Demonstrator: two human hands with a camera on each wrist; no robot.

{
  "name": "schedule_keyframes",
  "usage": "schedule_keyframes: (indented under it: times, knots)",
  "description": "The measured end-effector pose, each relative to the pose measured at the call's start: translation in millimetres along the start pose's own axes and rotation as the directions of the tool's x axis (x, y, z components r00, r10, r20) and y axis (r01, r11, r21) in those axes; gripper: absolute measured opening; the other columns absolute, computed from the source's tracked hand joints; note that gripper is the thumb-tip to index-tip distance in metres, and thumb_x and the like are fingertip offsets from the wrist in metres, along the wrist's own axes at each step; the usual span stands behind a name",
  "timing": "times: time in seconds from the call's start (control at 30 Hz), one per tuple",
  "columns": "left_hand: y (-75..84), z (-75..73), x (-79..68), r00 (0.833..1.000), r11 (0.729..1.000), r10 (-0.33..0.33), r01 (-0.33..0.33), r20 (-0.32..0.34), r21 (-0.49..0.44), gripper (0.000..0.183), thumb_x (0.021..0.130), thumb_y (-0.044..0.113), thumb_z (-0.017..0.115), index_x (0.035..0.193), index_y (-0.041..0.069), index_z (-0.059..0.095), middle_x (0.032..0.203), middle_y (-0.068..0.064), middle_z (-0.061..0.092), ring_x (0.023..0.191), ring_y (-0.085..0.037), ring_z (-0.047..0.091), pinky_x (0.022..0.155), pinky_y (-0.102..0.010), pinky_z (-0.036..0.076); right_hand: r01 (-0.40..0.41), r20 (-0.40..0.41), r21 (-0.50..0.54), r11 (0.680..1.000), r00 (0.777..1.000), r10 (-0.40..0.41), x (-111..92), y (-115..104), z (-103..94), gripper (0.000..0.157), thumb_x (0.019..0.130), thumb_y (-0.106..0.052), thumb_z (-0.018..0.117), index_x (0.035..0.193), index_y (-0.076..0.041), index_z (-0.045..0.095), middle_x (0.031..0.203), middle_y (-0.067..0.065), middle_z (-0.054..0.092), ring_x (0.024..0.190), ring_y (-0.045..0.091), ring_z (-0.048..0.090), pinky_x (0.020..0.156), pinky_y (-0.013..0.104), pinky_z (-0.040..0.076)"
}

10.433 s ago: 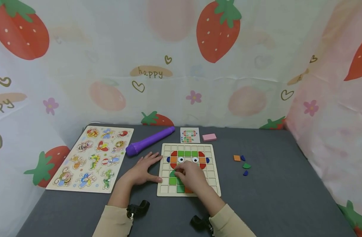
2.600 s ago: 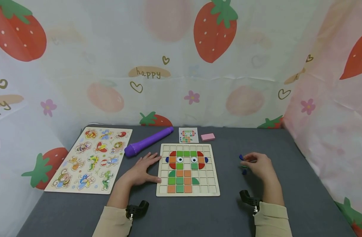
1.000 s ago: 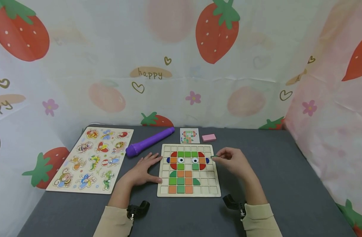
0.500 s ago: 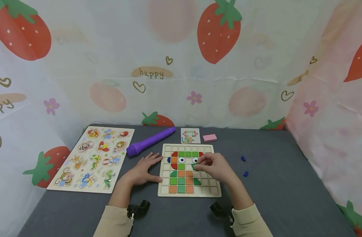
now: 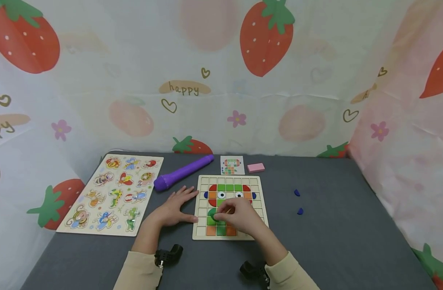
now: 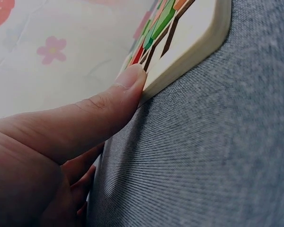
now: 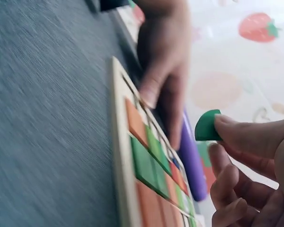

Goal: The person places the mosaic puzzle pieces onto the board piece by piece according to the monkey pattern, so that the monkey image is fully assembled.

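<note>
A wooden grid board [image 5: 260, 209] lies before me, with coloured tiles forming a figure with two eyes. My left hand [image 5: 175, 208] rests at its left side, fingers spread; in the left wrist view the thumb [image 6: 104, 106] touches the board's rim [image 6: 194, 56]. My right hand [image 5: 239, 215] is over the board's lower middle and pinches a green quarter-round tile [image 7: 208, 126] between thumb and fingers. In the right wrist view this tile is held above the board. Part of the tiled figure is hidden beneath the right hand.
Two blue pieces [image 5: 297, 193] lie on the grey table to the right. Behind the board are a pattern card [image 5: 232, 165], a pink block [image 5: 256, 168] and a purple microphone-shaped object [image 5: 183, 173]. An insect puzzle board [image 5: 110, 195] lies at left.
My right hand has picked up the green quarter-round tile from the right of the table and carried it left over the board. The orange square from there now sits in the board. My left hand stays put.
</note>
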State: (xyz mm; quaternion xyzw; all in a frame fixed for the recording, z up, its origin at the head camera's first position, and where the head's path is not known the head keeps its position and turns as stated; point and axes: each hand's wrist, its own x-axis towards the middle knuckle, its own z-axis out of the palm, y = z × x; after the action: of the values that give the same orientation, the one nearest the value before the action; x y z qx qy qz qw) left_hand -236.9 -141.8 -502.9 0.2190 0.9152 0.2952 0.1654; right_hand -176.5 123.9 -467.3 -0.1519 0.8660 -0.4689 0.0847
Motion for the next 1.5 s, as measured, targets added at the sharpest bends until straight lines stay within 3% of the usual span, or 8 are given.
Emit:
schedule_keyframes:
  times: [0.43,0.67,1.0,1.2,1.27,1.5]
  knots:
    - [4.3,-2.1,-0.2,1.0,1.0,0.018,-0.018,0.001,0.002,0.091,0.084,0.047,0.08,0.158,0.018,0.037,0.168,-0.011,0.024,0.157,-0.038,0.007,0.125,-0.063,0.005,0.021,0.06,-0.106,0.994,0.998,-0.015,3.4,-0.8,40.3,0.011,0.09,-0.028,0.077,0.082,-0.022,0.075,0.071,-0.012,0.064,0.061,0.004,0.056,0.056,0.021,0.046]
    - [3.2,-1.7,-0.2,1.0,1.0,0.009,-0.009,-0.004,0.008,0.091,0.083,0.048,0.079,0.158,0.019,0.037,0.167,-0.01,0.025,0.157,-0.038,0.007,0.124,-0.063,0.005,0.019,0.017,-0.296,0.955,1.0,-0.014,3.1,-5.2,52.8,0.015,0.09,-0.033,0.077,0.079,-0.024,0.073,0.065,-0.015,0.057,0.055,0.002,0.05,0.048,0.021,0.042]
    - [3.6,-1.6,0.3,1.0,1.0,0.01,-0.01,0.001,0.006,0.091,0.083,0.048,0.079,0.158,0.018,0.037,0.167,-0.011,0.025,0.157,-0.038,0.007,0.124,-0.064,0.006,-0.039,-0.105,-0.434,0.9,0.994,-0.008,2.0,-6.8,58.6,0.029,0.085,-0.043,0.08,0.084,-0.02,0.061,0.06,-0.01,0.048,0.049,0.006,0.043,0.043,0.024,0.033]
    - [3.2,-1.2,0.1,1.0,1.0,0.014,-0.014,-0.003,0.007,0.092,0.083,0.049,0.08,0.158,0.017,0.038,0.167,-0.012,0.025,0.156,-0.04,0.008,0.124,-0.064,0.006,-0.024,-0.111,-0.502,0.865,0.993,-0.037,2.6,-4.7,61.8,0.041,0.08,-0.055,0.081,0.077,-0.023,0.055,0.065,-0.009,0.047,0.056,0.006,0.044,0.045,0.022,0.034]
    - [3.5,-1.1,0.2,1.0,1.0,0.011,-0.011,0.0,0.006,0.092,0.083,0.049,0.08,0.158,0.018,0.038,0.167,-0.011,0.025,0.156,-0.039,0.008,0.124,-0.064,0.006,-0.03,-0.108,-0.498,0.866,0.994,-0.028,2.2,-4.4,61.6,0.042,0.078,-0.053,0.083,0.077,-0.022,0.054,0.067,-0.009,0.048,0.059,0.007,0.044,0.047,0.023,0.035]
    - [4.0,-0.8,0.3,1.0,1.0,0.007,-0.007,0.001,0.001,0.092,0.082,0.049,0.08,0.158,0.019,0.037,0.168,-0.01,0.024,0.157,-0.038,0.008,0.124,-0.064,0.006,-0.107,-0.09,-0.384,0.917,0.993,0.078,2.1,-6.8,48.2,0.034,0.082,-0.041,0.084,0.082,-0.019,0.058,0.066,-0.005,0.051,0.056,0.011,0.046,0.049,0.025,0.035]
